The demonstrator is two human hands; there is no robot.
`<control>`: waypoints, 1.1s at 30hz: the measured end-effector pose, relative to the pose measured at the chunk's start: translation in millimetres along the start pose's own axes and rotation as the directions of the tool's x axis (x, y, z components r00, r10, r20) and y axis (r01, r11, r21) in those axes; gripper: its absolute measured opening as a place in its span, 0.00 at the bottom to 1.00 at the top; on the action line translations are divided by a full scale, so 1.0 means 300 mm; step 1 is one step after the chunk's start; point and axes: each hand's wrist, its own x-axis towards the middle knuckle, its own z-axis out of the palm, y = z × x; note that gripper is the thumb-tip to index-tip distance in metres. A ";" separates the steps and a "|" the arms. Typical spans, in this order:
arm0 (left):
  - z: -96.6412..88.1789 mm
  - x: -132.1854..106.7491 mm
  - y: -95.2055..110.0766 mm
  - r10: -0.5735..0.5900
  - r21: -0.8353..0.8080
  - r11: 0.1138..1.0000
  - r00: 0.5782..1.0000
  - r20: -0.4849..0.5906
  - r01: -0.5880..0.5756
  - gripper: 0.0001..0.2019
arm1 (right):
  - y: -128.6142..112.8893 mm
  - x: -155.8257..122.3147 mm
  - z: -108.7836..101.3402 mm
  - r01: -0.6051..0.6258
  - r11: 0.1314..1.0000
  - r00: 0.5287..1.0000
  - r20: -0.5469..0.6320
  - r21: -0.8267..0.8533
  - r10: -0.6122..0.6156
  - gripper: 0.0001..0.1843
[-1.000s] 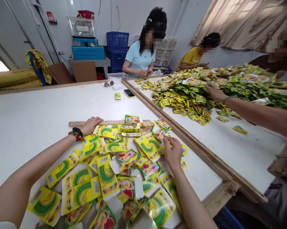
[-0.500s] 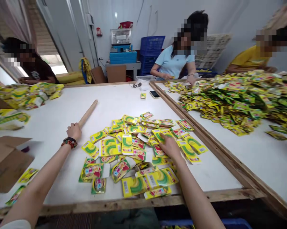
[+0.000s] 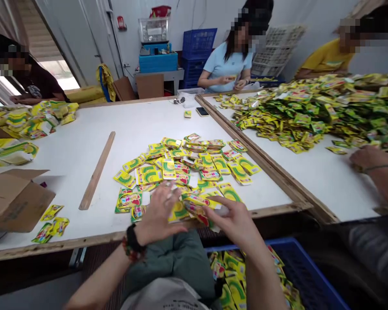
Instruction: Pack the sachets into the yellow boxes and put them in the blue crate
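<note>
Our right hand (image 3: 232, 226) pinches a strip of glossy yellow-green sachets (image 3: 197, 206) above the near table edge, just beside our open left hand (image 3: 159, 211); a loose heap of sachets (image 3: 181, 163) lies farther on the white table (image 3: 67, 172).

On your table (image 3: 142, 116) lay a spread of sachets (image 3: 177, 168), with a wooden lath (image 3: 97, 170) left of them and a cardboard box (image 3: 16, 200) at its left edge; a crate (image 3: 313, 271) sat before it, a second table (image 3: 310, 181) right of it.
</note>
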 end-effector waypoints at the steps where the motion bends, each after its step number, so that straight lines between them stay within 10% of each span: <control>1: 0.042 0.008 0.079 0.065 -0.067 0.996 0.998 0.008 -0.064 0.46 | -0.029 -0.027 0.006 0.004 1.000 0.999 0.038 -0.003 -0.004 0.21; 5: 0.176 0.009 0.217 -0.070 -0.216 0.976 0.985 -0.156 0.035 0.29 | -0.051 -0.080 0.012 -0.024 0.994 0.993 0.120 0.111 0.010 0.18; 9: 0.220 -0.003 0.174 -0.362 -0.218 0.929 0.860 -0.359 0.300 0.26 | 0.037 -0.096 0.061 -0.080 0.927 0.995 0.079 0.366 0.055 0.21; 15: 0.163 -0.026 0.106 -0.563 -0.275 0.826 0.697 -0.444 0.492 0.26 | 0.170 -0.032 0.234 0.035 0.978 0.996 0.070 0.205 -0.050 0.19; 21: 0.177 -0.051 0.173 -0.601 -0.463 0.773 0.733 -0.318 0.433 0.38 | 0.130 -0.031 0.267 0.081 0.819 0.994 -0.110 0.567 -0.023 0.20; 33: 0.287 -0.048 0.196 -0.350 -0.371 0.907 0.848 -0.397 0.200 0.33 | 0.081 -0.075 0.311 -0.239 0.432 0.929 0.076 0.870 0.361 0.15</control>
